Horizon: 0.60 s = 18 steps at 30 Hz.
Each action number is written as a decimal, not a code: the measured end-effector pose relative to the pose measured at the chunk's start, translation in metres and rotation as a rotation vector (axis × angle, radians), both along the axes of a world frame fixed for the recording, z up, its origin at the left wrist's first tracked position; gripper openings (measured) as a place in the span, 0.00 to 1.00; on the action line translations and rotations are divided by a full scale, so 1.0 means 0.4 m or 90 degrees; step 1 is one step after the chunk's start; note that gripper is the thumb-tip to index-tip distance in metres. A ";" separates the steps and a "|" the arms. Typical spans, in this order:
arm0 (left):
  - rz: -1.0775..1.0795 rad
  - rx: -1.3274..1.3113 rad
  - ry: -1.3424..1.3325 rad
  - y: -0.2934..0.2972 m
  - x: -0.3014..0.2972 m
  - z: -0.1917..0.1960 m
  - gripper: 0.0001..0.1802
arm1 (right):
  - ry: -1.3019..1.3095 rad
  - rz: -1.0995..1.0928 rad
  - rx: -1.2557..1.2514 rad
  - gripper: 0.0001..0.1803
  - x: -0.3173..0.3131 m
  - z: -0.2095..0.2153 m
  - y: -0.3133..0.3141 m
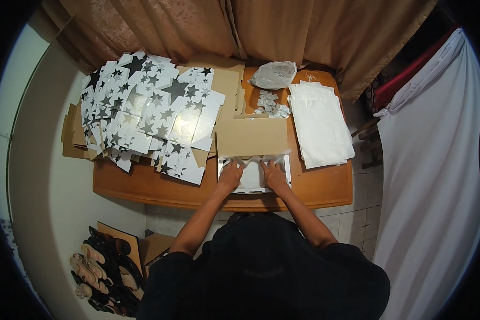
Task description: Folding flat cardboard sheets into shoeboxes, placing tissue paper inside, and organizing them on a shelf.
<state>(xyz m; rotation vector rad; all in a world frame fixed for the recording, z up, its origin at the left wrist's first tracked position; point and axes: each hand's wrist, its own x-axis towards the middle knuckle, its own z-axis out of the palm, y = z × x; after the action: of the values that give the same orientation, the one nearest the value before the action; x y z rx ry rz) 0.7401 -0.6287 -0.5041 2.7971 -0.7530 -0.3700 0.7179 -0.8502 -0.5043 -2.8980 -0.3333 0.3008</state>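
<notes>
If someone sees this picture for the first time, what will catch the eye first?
Most striking is the big pile of white star-printed flat cards spread over the left half of the wooden table. At the near edge, the left hand and right hand press on a white sheet, and a stack of white sheets lies to the right.

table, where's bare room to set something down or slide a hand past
Bare table lies along the near edge below the star-printed sheets, and right of the left hand and right hand below the white stack. The back is crowded.
</notes>
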 end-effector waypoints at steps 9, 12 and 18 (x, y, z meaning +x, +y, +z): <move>0.028 0.041 0.108 -0.028 0.029 -0.089 0.37 | 0.137 -0.019 -0.013 0.30 0.040 -0.086 -0.015; 0.025 0.067 0.072 -0.020 0.026 -0.111 0.38 | 0.134 0.001 -0.015 0.31 0.041 -0.088 -0.008; 0.019 0.092 0.110 -0.037 0.021 -0.073 0.39 | 0.111 -0.014 -0.017 0.29 0.031 -0.096 -0.022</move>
<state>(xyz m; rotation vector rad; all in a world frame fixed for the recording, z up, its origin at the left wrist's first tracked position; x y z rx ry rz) 0.7485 -0.6437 -0.5332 2.8571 -0.6684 -0.6770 0.7305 -0.8588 -0.5428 -2.8725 -0.2708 0.5534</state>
